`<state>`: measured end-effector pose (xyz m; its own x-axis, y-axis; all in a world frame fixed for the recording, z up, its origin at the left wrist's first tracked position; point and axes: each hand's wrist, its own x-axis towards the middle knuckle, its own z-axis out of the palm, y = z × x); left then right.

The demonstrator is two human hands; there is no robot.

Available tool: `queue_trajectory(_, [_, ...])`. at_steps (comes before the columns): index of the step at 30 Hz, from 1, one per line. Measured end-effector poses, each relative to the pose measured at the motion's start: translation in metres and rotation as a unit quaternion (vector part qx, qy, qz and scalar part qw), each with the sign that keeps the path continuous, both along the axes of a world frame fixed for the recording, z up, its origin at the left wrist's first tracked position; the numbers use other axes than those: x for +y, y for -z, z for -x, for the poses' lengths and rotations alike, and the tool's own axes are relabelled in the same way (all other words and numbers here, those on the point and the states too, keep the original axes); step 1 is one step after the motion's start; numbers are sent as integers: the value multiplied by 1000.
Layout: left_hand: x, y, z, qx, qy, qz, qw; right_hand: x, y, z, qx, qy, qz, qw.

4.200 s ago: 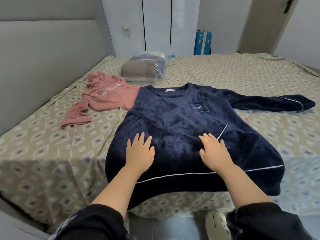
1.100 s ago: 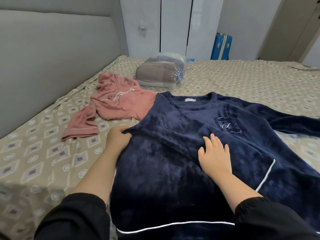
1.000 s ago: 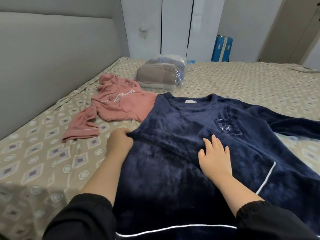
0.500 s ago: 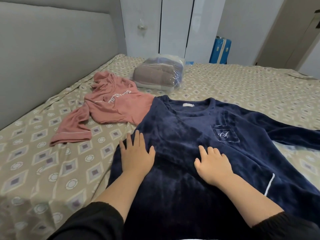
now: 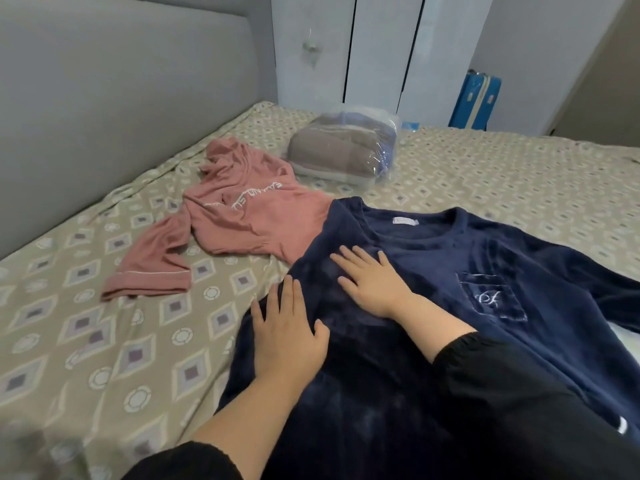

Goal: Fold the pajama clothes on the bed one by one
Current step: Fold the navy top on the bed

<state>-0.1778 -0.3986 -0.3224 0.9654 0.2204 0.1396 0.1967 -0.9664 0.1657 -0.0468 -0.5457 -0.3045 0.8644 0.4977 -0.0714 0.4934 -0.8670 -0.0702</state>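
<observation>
A navy fleece pajama top (image 5: 450,271) lies face up on the bed (image 5: 86,341), its left sleeve folded in over the body and its right sleeve running off the frame's right edge. My left hand (image 5: 287,330) lies flat on the top's left folded edge, fingers straight. My right hand (image 5: 374,282) presses flat on the fabric near the left shoulder, fingers spread. A pink pajama top (image 5: 242,216) lies crumpled to the upper left, its lower edge tucked under the navy shoulder.
A clear plastic bag of folded grey and blue bedding (image 5: 343,147) sits behind the pink top. A grey padded headboard (image 5: 121,98) bounds the left side. White wardrobe doors (image 5: 346,46) and a blue suitcase (image 5: 476,98) stand beyond the bed.
My left hand released the folded sleeve edge and now lies flat. My right hand slid up and left toward the shoulder. The view swung right and closer.
</observation>
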Motion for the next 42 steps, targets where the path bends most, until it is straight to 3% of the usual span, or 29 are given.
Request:
queue_trajectory(3, [0, 1, 0, 1, 1, 15, 1000, -20, -2, -32, 32, 183, 8, 983])
queue_trajectory(5, [0, 0, 0, 2, 5, 15, 1000, -9, -9, -29, -13, 212, 25, 977])
queue_trajectory(8, [0, 2, 0, -1, 3, 5, 1000, 20, -12, 15, -109, 75, -25, 991])
queue_trajectory(10, [0, 2, 0, -1, 4, 0, 1000, 11, -1, 43, -67, -13, -20, 997])
queue_trajectory(12, [0, 2, 0, -2, 6, 3, 1000, -23, 4, 41, -12, 81, 21, 996])
queue_trajectory(15, [-1, 0, 1, -3, 6, 9, 1000, -67, -9, 29, 29, 296, 67, 952])
queue_trajectory(17, [-1, -1, 1, -1, 7, 11, 1000, -61, -15, 47, -17, 254, 66, 965])
queue_trajectory(19, [0, -1, 2, 2, 5, 12, 1000, -44, -13, 82, -46, 100, -2, 994])
queue_trajectory(21, [0, 0, 2, -2, 5, 13, 1000, -51, -6, 116, 16, -28, -35, 999])
queue_trajectory(22, [0, 1, 2, -4, 7, 12, 1000, -67, -4, 119, 34, -40, -22, 998])
queue_trajectory(24, [0, 2, 1, -9, 11, 9, 1000, -106, 3, 106, -10, 30, 32, 999])
queue_trajectory(27, [1, 2, -2, -9, 9, 10, 1000, -126, -7, 93, -10, 242, 101, 965])
queue_trajectory(29, [1, 2, -1, -7, 7, 9, 1000, -107, -12, 108, -60, 227, 57, 970])
queue_trajectory(31, [1, -1, 0, -6, 11, 6, 1000, -93, -9, 137, -80, 136, 8, 987])
queue_trajectory(34, [-2, -10, 5, 5, 39, -13, 999, -106, -3, 166, 19, 113, -57, 992])
queue_trajectory(37, [-22, -21, 17, 8, 83, 6, 997, -119, -10, 179, 26, 157, -137, 978])
queue_trajectory(42, [-117, -24, 68, 52, 191, 53, 979, -133, -9, 210, -64, 191, -28, 979])
